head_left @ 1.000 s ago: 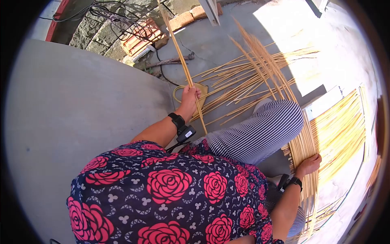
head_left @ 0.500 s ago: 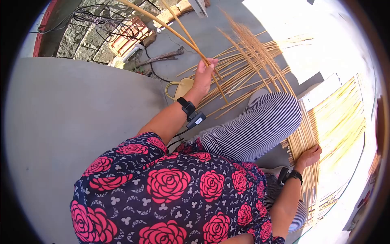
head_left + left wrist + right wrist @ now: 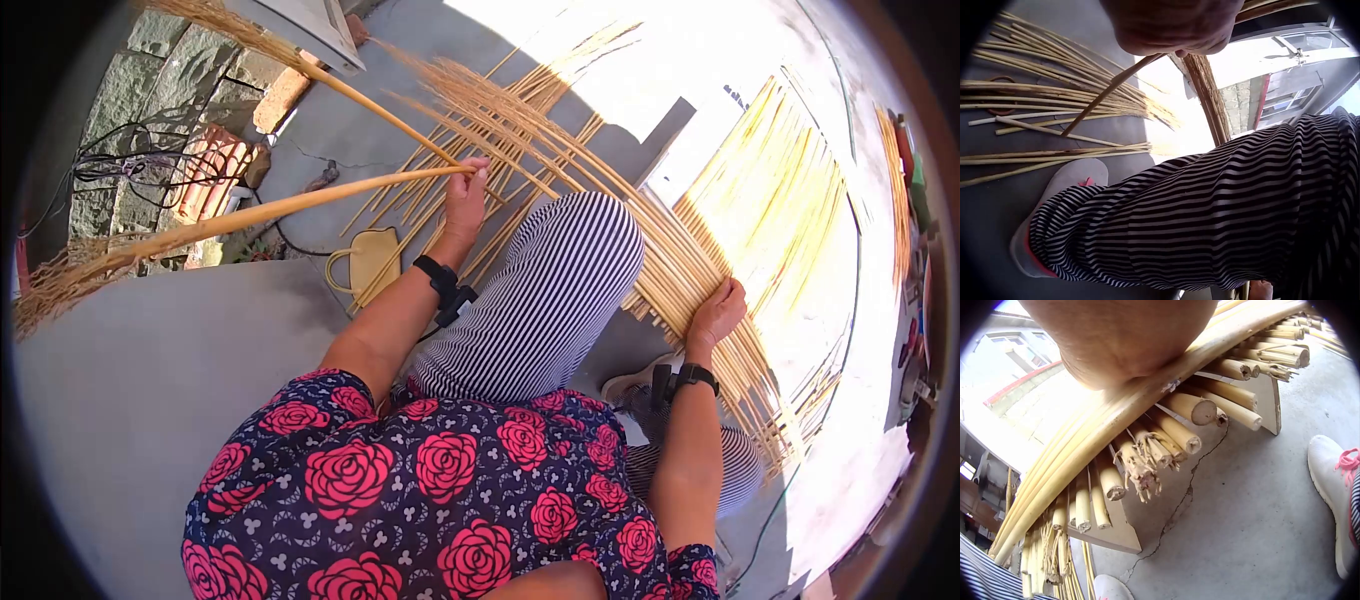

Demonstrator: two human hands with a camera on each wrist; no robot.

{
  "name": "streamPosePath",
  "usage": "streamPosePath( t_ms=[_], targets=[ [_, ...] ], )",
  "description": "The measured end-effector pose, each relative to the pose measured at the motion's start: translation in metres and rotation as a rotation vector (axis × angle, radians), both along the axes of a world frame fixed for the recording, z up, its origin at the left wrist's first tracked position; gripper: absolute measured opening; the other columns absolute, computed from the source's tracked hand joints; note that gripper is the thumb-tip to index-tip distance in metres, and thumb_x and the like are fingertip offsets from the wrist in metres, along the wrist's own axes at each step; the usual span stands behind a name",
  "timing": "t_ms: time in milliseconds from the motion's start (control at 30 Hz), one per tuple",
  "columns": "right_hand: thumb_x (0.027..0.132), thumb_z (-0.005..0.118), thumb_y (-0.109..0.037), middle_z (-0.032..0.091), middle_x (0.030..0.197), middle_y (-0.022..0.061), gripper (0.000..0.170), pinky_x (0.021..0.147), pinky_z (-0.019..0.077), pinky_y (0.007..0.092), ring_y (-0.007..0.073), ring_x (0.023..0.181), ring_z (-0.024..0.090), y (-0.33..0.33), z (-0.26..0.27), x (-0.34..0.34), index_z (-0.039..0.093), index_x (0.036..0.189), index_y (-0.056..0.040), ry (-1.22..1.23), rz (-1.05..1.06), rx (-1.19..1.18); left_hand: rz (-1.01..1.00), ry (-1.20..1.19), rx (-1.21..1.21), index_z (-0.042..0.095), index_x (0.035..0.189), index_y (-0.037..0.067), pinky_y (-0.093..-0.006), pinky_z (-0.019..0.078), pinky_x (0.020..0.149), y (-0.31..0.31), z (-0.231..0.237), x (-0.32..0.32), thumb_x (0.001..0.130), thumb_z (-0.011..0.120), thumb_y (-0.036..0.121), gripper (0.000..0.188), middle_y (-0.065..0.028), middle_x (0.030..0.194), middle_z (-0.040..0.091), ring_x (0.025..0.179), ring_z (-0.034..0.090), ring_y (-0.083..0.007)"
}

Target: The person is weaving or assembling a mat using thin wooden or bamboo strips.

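Note:
My left hand (image 3: 465, 203) holds two long plant stalks near their thin crossing point. One stalk (image 3: 380, 112) runs to the upper left, the other stalk (image 3: 300, 200) to the lower left; both end in dry, feathery tufts. In the left wrist view the hand (image 3: 1172, 25) is at the top, a stalk end (image 3: 1107, 95) slanting down below it. By the right knee, my right hand (image 3: 716, 314) grips the long stalks lying across a row of stalks (image 3: 665, 262). In the right wrist view, cut stalk ends (image 3: 1200, 412) stick out below that hand, whose fingers are hidden.
Loose stalks (image 3: 430, 190) lie on the concrete floor ahead, beside a yellow bag (image 3: 376, 262). More stalks (image 3: 775, 190) spread out in sunlight to the right. Black cable (image 3: 130, 165), roof tiles (image 3: 212, 175) and a stone wall (image 3: 150, 85) are at the left.
The two stalks in my left hand were nearly together and now spread wide, one swung down to the left. The head view has turned right. My right hand stays on the row.

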State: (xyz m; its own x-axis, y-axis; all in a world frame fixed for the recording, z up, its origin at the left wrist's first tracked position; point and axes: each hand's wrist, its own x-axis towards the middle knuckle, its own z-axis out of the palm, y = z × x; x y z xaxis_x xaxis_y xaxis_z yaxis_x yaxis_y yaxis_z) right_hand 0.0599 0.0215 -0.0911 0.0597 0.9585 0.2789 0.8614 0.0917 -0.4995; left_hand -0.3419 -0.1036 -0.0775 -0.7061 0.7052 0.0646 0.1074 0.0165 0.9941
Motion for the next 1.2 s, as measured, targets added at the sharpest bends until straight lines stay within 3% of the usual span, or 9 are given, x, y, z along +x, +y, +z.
streamPosePath(
  t_ms=[133,267,433,533,567,700,733,933,1200],
  targets=[
    [0.094,0.05,-0.021,0.061,0.089,0.018,0.022,0.077,0.0417,0.0429,0.0349,0.084,0.053,-0.002,0.0,0.0,0.059,0.097,-0.0012,-0.004,-0.01,0.043,-0.047,-0.026,-0.086,0.054,0.103,0.005,-0.0239,0.0417,0.084,0.005,-0.047,0.0,0.092,0.05,0.004,0.011,-0.0022,0.098,0.056,0.089,0.05,-0.0088],
    [0.093,0.05,-0.018,0.061,0.09,0.0163,0.019,0.079,0.0412,0.0428,0.0345,0.087,0.052,-0.002,-0.004,0.002,0.059,0.098,-0.0016,0.024,-0.015,0.054,-0.029,-0.09,-0.206,0.056,0.104,0.004,-0.0263,0.0431,0.085,-0.014,-0.068,0.01,0.091,0.051,0.004,0.013,-0.0042,0.101,0.058,0.092,0.054,-0.0129],
    [0.093,0.05,-0.018,0.061,0.091,0.0166,0.019,0.08,0.0415,0.0428,0.0344,0.088,0.052,-0.001,-0.001,0.001,0.059,0.098,-0.0018,0.031,-0.02,0.029,-0.203,0.069,-0.445,0.056,0.11,0.002,-0.0279,0.0442,0.087,-0.025,-0.087,-0.009,0.093,0.05,0.01,0.02,-0.0068,0.104,0.059,0.097,0.056,-0.0159],
    [0.093,0.051,-0.017,0.061,0.091,0.0165,0.018,0.08,0.0417,0.0426,0.034,0.088,0.052,-0.002,-0.001,-0.001,0.059,0.097,-0.002,0.042,-0.032,-0.006,-0.171,-0.084,-0.45,0.056,0.11,0.002,-0.0284,0.0449,0.086,-0.017,-0.073,-0.007,0.093,0.05,0.01,0.019,-0.0069,0.102,0.059,0.095,0.056,-0.0161],
    [0.093,0.051,-0.017,0.061,0.09,0.0164,0.017,0.08,0.0418,0.0425,0.0338,0.088,0.052,-0.002,0.0,0.001,0.059,0.097,-0.002,0.045,-0.044,-0.02,-0.156,0.004,-0.439,0.056,0.109,0.002,-0.0279,0.0455,0.084,-0.014,-0.054,0.0,0.093,0.05,0.011,0.019,-0.006,0.098,0.059,0.091,0.056,-0.0152],
    [0.093,0.052,-0.016,0.061,0.09,0.015,0.016,0.08,0.0424,0.0413,0.0329,0.088,0.052,-0.001,-0.003,0.002,0.058,0.096,-0.0025,0.041,-0.015,0.08,-0.17,0.071,-0.337,0.055,0.107,0.001,-0.0269,0.0464,0.078,-0.025,-0.092,-0.011,0.092,0.051,0.007,0.016,-0.0062,0.096,0.059,0.089,0.056,-0.0153],
    [0.092,0.052,-0.016,0.061,0.089,0.0147,0.015,0.079,0.0428,0.0412,0.033,0.088,0.053,-0.001,-0.002,0.001,0.058,0.096,-0.003,0.054,-0.007,0.094,-0.136,-0.055,-0.364,0.055,0.107,0.001,-0.0263,0.0464,0.078,-0.026,-0.096,-0.013,0.092,0.052,0.007,0.016,-0.0064,0.097,0.059,0.089,0.056,-0.0149],
    [0.091,0.053,-0.015,0.06,0.089,0.0127,0.012,0.079,0.0428,0.0418,0.0328,0.086,0.052,-0.001,-0.006,0.004,0.057,0.094,-0.0049,0.057,-0.015,0.168,-0.231,-0.001,-0.402,0.056,0.107,0.003,-0.0286,0.0468,0.08,-0.046,-0.044,-0.016,0.094,0.049,0.01,0.016,-0.006,0.098,0.061,0.09,0.057,-0.0144],
    [0.091,0.052,-0.015,0.059,0.088,0.0123,0.01,0.08,0.0428,0.0424,0.033,0.086,0.053,-0.002,-0.007,0.005,0.056,0.093,-0.0059,0.079,-0.026,0.145,-0.463,0.5,-0.707,0.058,0.101,0.003,-0.0317,0.0485,0.079,-0.101,0.139,-0.015,0.09,0.054,0.013,0.015,-0.0078,0.091,0.066,0.086,0.063,-0.0198]
  ],
)
